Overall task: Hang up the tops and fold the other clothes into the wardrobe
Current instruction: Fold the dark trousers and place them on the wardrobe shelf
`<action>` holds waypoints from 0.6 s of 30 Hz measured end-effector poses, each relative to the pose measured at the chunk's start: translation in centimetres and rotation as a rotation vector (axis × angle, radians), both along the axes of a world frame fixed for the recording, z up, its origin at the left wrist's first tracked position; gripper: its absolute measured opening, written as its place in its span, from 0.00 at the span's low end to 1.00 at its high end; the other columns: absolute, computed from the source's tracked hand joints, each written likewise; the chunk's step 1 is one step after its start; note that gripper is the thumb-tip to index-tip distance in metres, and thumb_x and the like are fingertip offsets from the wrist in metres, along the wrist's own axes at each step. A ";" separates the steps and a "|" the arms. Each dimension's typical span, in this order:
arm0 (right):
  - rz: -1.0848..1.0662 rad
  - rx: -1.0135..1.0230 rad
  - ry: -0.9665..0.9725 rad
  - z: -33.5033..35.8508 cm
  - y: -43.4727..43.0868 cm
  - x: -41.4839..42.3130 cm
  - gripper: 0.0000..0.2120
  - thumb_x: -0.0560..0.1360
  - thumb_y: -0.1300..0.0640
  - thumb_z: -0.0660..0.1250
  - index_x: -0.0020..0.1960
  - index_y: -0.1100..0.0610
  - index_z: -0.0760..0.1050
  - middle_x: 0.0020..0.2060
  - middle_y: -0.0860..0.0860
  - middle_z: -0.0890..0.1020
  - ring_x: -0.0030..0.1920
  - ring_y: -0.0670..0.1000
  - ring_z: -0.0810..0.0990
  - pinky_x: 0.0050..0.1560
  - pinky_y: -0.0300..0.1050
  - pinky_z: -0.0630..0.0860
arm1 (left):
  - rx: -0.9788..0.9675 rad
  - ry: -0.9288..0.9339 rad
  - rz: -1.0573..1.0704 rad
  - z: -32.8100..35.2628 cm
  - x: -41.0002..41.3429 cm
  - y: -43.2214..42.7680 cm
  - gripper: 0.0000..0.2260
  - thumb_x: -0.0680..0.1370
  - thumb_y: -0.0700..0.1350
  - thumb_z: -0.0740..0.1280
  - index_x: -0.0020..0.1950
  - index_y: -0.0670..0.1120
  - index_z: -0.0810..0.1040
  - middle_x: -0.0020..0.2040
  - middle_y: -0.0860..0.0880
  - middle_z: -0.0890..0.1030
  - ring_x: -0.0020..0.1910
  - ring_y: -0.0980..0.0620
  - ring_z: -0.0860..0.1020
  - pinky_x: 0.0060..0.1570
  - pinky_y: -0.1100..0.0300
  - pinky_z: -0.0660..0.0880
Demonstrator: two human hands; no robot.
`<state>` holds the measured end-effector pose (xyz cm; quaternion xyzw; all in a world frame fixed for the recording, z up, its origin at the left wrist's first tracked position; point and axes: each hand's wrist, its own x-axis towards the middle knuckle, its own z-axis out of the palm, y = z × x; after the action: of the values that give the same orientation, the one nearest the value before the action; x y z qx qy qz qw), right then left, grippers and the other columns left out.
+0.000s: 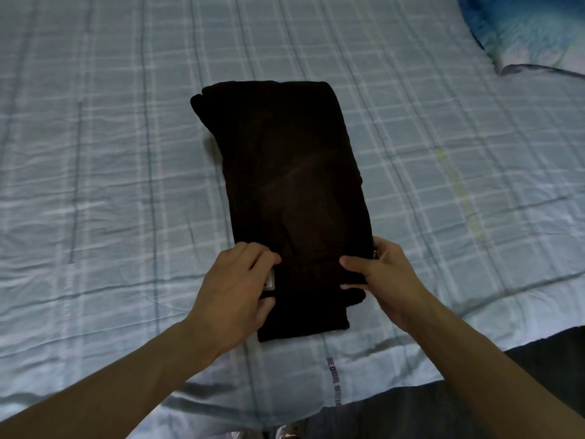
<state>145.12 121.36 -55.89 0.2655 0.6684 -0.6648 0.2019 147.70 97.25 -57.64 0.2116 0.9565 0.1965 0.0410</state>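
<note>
A dark garment point(294, 191), folded into a long narrow rectangle, lies on the bed in the middle of the frame. Its length runs from the upper centre down toward the lower centre, tilted slightly so that the far end sits further left than the near end. The far edge is a rounded fold, and the long side edges are fairly straight. At the near end the layers are stepped, with a lower layer showing past the upper one.

Both hands are at that near end. The left hand point(234, 289) lies over the garment's left edge with its fingers point(259, 253) bent down onto the cloth and the thumb lower, so it grips the edge. A small pale label point(269, 278) shows just beside the knuckles. The right hand point(384, 274) holds the right edge, with the thumb laid flat across the top of the cloth, pointing toward the frame's centre, and the fingers wrapped behind the edge (their tips are hidden).

The pale blue checked sheet point(110, 153) spreads wide on all sides of the garment, lightly creased, with broad bare stretches at the left and upper parts of the frame. A blue patterned pillow point(531, 30) fills the upper right corner, well apart from the garment. The near edge of the sheet drops away at the bottom of the frame, and dark floor point(474, 403) shows at lower right.
</note>
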 end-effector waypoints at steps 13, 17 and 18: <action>0.169 0.337 -0.061 -1.1 -1.0 1.5 0.27 0.72 0.63 0.75 0.65 0.51 0.65 0.51 0.53 0.81 0.46 0.51 0.84 0.45 0.52 0.84 | -0.019 -0.080 -0.092 -0.5 0.1 -1.1 0.24 0.76 0.65 0.64 0.62 0.48 0.79 0.55 0.53 0.78 0.51 0.54 0.77 0.51 0.57 0.77; 0.272 0.694 0.310 0.6 -1.3 -0.5 0.37 0.70 0.60 0.75 0.73 0.50 0.60 0.63 0.47 0.69 0.62 0.47 0.71 0.58 0.42 0.73 | 0.150 0.077 0.078 0.2 -2.6 -0.9 0.20 0.82 0.56 0.58 0.64 0.44 0.78 0.60 0.49 0.78 0.57 0.50 0.76 0.54 0.51 0.77; 0.300 0.759 0.467 1.0 -1.8 -1.2 0.32 0.72 0.59 0.73 0.72 0.50 0.63 0.64 0.47 0.69 0.63 0.46 0.70 0.61 0.41 0.71 | 0.138 0.095 0.101 0.2 -3.4 -0.7 0.21 0.82 0.55 0.57 0.67 0.44 0.76 0.64 0.48 0.76 0.63 0.49 0.74 0.60 0.50 0.76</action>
<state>143.95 119.58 -54.91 0.0643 0.9228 -0.3789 0.0284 144.28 96.52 -57.42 0.1745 0.9510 0.2535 -0.0292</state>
